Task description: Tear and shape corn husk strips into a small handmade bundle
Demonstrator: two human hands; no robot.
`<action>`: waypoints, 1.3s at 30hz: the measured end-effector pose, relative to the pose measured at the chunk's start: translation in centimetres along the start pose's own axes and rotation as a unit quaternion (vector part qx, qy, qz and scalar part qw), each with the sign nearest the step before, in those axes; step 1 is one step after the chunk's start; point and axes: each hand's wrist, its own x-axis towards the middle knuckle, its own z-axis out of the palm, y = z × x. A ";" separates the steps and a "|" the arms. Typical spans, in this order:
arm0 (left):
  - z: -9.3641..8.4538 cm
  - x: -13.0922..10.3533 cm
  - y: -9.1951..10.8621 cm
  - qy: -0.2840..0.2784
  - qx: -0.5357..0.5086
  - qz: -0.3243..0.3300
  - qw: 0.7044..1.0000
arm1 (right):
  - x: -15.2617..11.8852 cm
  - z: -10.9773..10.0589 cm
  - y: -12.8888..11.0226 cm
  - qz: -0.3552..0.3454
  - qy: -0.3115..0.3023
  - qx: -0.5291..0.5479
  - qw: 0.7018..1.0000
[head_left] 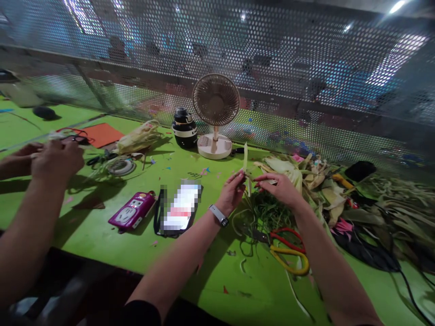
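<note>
Head view: on the green bench, a pale, leaf-like strip is held upright in the left hand, whose grip is closed on it between thumb and fingers; its lower part is partly hidden by them. The fingertips of the right hand are held close beside it, but they show so small and dim that whether that grip is closed on anything cannot be told. Both hands are placed right of the bench's middle. Beneath the right hand, a heap of green fibres is partly covered. Scissors are laid toward the near edge, one handle loop overlapped by the right forearm. The screen of a phone is masked by coarse blocks. Toward the bench's left side, what is held by a co-worker's hands is mostly hidden. Beyond the far edge, shapes are obscured by a perforated panel.
</note>
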 end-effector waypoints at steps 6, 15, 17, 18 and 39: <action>-0.2 0.1 -0.2 0.004 0.016 0.010 1.000 | 0.0 0.1 0.3 0.002 -0.012 -0.005 1.000; -0.2 0.2 -0.1 0.018 0.033 0.008 0.999 | 0.4 -0.3 1.2 0.004 -0.036 0.020 0.999; -0.1 0.1 -0.1 0.018 0.036 0.004 0.999 | 0.6 -0.6 1.8 0.008 -0.048 0.005 0.999; 0.0 0.1 0.0 0.017 0.038 0.001 0.999 | 0.7 -0.7 2.1 0.009 -0.057 -0.006 0.998; 0.2 -0.3 -0.4 -0.008 0.059 -0.002 0.998 | 0.4 -0.6 1.5 -0.039 0.004 -0.066 0.997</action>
